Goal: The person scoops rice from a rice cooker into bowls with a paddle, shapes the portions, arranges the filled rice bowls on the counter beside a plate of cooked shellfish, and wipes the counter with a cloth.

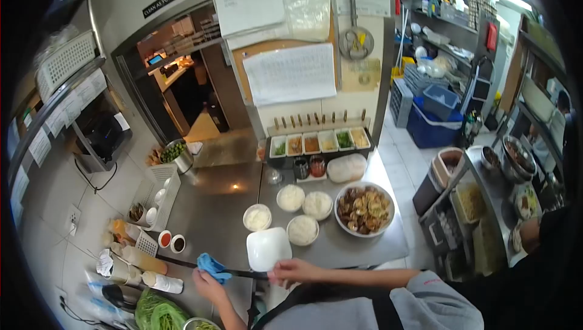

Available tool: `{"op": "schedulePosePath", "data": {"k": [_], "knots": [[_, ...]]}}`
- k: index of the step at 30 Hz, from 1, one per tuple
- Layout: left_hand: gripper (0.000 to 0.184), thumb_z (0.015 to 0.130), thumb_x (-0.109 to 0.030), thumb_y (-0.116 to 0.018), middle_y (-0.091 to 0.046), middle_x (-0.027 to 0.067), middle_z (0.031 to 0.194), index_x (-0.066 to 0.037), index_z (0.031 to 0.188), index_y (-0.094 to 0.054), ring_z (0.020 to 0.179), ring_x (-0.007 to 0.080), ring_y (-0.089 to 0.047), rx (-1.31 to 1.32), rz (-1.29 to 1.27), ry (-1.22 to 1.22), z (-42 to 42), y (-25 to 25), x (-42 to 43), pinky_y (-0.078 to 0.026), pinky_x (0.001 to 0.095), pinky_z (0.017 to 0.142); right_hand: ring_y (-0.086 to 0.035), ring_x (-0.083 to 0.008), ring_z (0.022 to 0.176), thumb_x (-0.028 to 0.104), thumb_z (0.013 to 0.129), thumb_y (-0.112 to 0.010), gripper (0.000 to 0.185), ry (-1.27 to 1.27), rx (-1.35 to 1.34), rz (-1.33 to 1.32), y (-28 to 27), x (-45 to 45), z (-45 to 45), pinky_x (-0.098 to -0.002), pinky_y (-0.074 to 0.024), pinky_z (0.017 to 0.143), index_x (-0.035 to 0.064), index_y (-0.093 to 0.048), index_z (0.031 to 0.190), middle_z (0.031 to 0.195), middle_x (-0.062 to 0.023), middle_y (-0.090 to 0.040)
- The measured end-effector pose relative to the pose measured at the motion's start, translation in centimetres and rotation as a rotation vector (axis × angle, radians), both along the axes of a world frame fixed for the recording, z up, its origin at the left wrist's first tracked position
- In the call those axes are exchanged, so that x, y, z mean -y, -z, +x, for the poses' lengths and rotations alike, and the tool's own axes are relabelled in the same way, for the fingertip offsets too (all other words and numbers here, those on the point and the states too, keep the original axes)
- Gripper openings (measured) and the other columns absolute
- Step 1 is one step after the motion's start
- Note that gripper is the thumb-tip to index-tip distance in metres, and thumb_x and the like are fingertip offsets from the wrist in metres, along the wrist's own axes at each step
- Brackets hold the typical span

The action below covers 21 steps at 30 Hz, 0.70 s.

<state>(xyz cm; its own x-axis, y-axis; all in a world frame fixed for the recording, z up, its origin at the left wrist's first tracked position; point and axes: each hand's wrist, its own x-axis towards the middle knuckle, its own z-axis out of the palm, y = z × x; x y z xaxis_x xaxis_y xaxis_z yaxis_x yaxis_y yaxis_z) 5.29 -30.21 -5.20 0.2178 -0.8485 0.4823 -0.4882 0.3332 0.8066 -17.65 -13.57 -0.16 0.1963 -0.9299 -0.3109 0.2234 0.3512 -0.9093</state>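
Note:
My right hand (293, 272) grips the near edge of a white square dish (269, 249), which is tilted up over the front of the steel counter. In my left hand (208, 284) is a crumpled blue cloth (214, 267), held to the left of the dish and apart from it. Just beyond the dish stand several round bowls of white rice (302, 230). To their right is a large metal bowl (391, 219) heaped with brown cooked pieces whose kind I cannot make out.
Condiment tubs (311, 143) line the counter's back. Two sauce cups (164, 239), squeeze bottles (144, 259) and a white basket (159, 193) stand left. A green bag of vegetables (159, 312) is at lower left. Another person's arm (527, 236) shows at right.

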Motion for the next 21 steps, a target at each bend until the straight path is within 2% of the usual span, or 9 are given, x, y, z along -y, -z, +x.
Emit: {"op": "schedulePosePath", "data": {"k": [2,4,6,10,13,14,17,18,21], "knots": [[0.03,0.092,-0.027,-0.045,-0.055,0.0175,0.089,0.001,0.094,-0.055,0.083,0.0347,-0.054,-0.035,0.041,0.284,-0.6,-4.7,-4.1,-0.042,0.0436,0.078,-0.053,-0.0106,0.099,0.033,0.09,-0.063,0.046,0.104,0.303,0.065,-2.1,1.9,2.8,-0.0284,-0.0473,0.075,0.0116,-0.048,0.128,0.119,-0.0036,-0.054],[0.023,0.092,-0.023,-0.045,-0.048,0.0142,0.087,-0.002,0.093,-0.053,0.082,0.031,-0.049,0.175,-0.184,0.508,-1.2,-5.2,-6.1,-0.04,0.0411,0.078,-0.052,-0.0101,0.092,0.032,0.088,-0.066,0.045,0.145,0.273,-0.05,-1.5,3.4,5.8,-0.0258,-0.046,0.069,0.0121,-0.05,0.125,0.111,-0.0011,-0.055],[0.02,0.093,-0.02,-0.043,-0.048,0.0146,0.089,-0.002,0.095,-0.052,0.085,0.0304,-0.049,0.046,-0.222,0.503,-2.2,-4.0,-7.4,-0.04,0.0419,0.079,-0.051,-0.0086,0.083,0.025,0.085,-0.07,0.044,0.141,0.235,-0.137,-1.6,4.5,7.4,-0.0228,-0.0442,0.065,0.0109,-0.05,0.122,0.1,0.0009,-0.055],[0.021,0.096,-0.019,-0.039,-0.049,0.013,0.09,-0.002,0.099,-0.05,0.086,0.0256,-0.05,0.02,-0.116,0.49,-0.9,-4.3,-7.0,-0.04,0.0397,0.08,-0.046,-0.0068,0.065,0.029,0.087,-0.069,0.038,0.095,0.464,-0.025,-0.8,5.7,9.5,-0.0222,-0.0396,0.054,0.0088,-0.05,0.111,0.082,0.002,-0.049],[0.024,0.099,-0.022,-0.036,-0.049,0.01,0.091,-0.001,0.101,-0.048,0.086,0.0211,-0.049,-0.37,0.137,0.439,1.2,-3.7,-5.8,-0.041,0.0356,0.081,-0.041,-0.0066,0.06,0.032,0.09,-0.064,0.033,-0.087,0.447,0.026,-0.1,6.3,10.6,-0.0214,-0.0371,0.054,0.0108,-0.048,0.11,0.08,0.0019,-0.046],[0.028,0.101,-0.026,-0.035,-0.048,0.0086,0.093,-0.001,0.104,-0.047,0.087,0.0187,-0.048,-0.353,0.122,0.385,1.9,-4.4,-5.2,-0.041,0.0325,0.081,-0.042,-0.0074,0.058,0.032,0.093,-0.06,0.034,-0.049,0.343,0.12,0.2,6.6,11.2,-0.0234,-0.0404,0.054,0.0086,-0.046,0.114,0.078,0.0008,-0.046],[0.032,0.101,-0.028,-0.034,-0.05,0.0104,0.096,0.0,0.11,-0.047,0.088,0.0208,-0.049,-0.446,0.172,0.142,3.1,-3.9,-3.4,-0.041,0.0332,0.084,-0.046,-0.0081,0.06,0.029,0.096,-0.056,0.036,-0.103,0.387,0.088,0.4,6.6,12.7,-0.0246,-0.0446,0.058,0.007,-0.044,0.121,0.078,0.0009,-0.045],[0.036,0.101,-0.029,-0.034,-0.052,0.012,0.1,0.001,0.115,-0.048,0.091,0.0217,-0.05,-0.414,0.146,0.187,4.6,-2.3,-2.1,-0.04,0.0339,0.088,-0.054,-0.0101,0.073,0.023,0.096,-0.055,0.041,-0.137,0.402,0.068,0.8,7.0,12.7,-0.0258,-0.0486,0.069,0.0077,-0.04,0.131,0.085,-0.001,-0.053],[0.038,0.1,-0.028,-0.034,-0.053,0.0137,0.105,0.002,0.117,-0.048,0.092,0.0218,-0.05,-0.474,0.175,-0.018,5.1,-4.3,-0.4,-0.042,0.0343,0.086,-0.057,-0.0114,0.088,0.016,0.094,-0.055,0.047,-0.087,0.124,-0.337,4.2,8.1,13.1,-0.0266,-0.0481,0.08,0.0086,-0.037,0.137,0.1,-0.0042,-0.06]]}}
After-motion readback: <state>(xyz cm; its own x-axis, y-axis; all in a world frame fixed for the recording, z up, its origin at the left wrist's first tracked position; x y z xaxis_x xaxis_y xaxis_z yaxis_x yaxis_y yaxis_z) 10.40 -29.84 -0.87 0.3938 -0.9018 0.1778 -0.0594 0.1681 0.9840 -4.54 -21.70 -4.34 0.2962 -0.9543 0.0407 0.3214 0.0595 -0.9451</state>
